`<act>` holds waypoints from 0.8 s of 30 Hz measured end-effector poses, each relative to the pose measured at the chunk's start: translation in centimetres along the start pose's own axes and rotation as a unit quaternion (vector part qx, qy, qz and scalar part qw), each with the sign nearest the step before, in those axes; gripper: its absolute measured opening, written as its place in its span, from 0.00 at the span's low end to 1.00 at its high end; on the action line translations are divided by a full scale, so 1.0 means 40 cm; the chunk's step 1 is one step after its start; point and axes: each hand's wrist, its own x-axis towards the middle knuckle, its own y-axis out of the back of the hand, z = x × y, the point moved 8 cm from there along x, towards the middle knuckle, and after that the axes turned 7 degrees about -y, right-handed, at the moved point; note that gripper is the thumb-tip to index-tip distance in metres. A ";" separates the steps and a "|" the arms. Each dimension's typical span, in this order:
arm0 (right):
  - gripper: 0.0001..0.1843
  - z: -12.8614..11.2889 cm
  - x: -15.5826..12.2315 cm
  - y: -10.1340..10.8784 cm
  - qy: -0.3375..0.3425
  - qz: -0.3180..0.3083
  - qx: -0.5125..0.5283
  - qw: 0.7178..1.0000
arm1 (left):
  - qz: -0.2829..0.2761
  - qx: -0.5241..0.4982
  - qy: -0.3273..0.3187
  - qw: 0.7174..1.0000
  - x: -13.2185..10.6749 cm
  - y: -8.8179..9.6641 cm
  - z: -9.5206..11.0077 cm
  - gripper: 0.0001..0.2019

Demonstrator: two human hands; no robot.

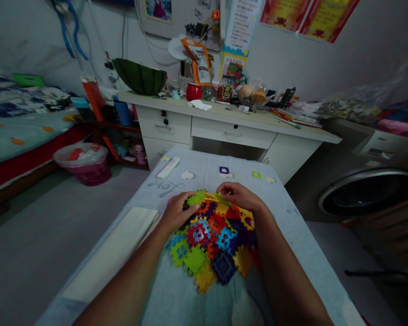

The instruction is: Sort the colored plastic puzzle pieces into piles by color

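Observation:
A heap of interlocking plastic building tiles (217, 231) in green, yellow, orange, red, blue and purple lies on the cloth-covered table between my arms. At the heap's far left edge, my left hand (177, 212) has its thumb and fingers closed around a light green tile (197, 197). My right hand (240, 195) bends over the far right side, its fingers pinched at a yellow-green tile (218, 198). The fingertips partly cover that tile. Beyond the hands, a purple square frame tile (224, 170) and a lime green frame tile (257, 174) lie apart.
A white stick-shaped object (169, 168) and a folded cream cloth (122, 244) lie on the table's left side. Beyond stands a white desk (224, 129) with half a watermelon rind (139, 77). A washing machine (367, 176) is at right, a pink basket (85, 167) at left.

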 end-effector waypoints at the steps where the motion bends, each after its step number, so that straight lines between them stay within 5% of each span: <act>1: 0.09 -0.008 -0.005 -0.005 0.003 -0.017 0.006 1.000 | 0.000 -0.003 -0.001 1.000 0.000 0.000 0.000 0.23; 10: 0.10 -0.057 -0.035 0.010 0.033 -0.038 0.022 0.998 | -0.009 -0.022 0.002 1.000 -0.002 -0.006 -0.013 0.23; 19: 0.10 -0.007 -0.052 0.113 -0.007 0.098 0.066 0.993 | 0.006 -0.040 -0.003 0.999 -0.001 -0.002 -0.020 0.21; 24: 0.07 0.064 -0.099 0.250 -0.028 0.274 -0.033 0.961 | 0.002 -0.037 -0.003 0.999 0.000 -0.005 -0.021 0.21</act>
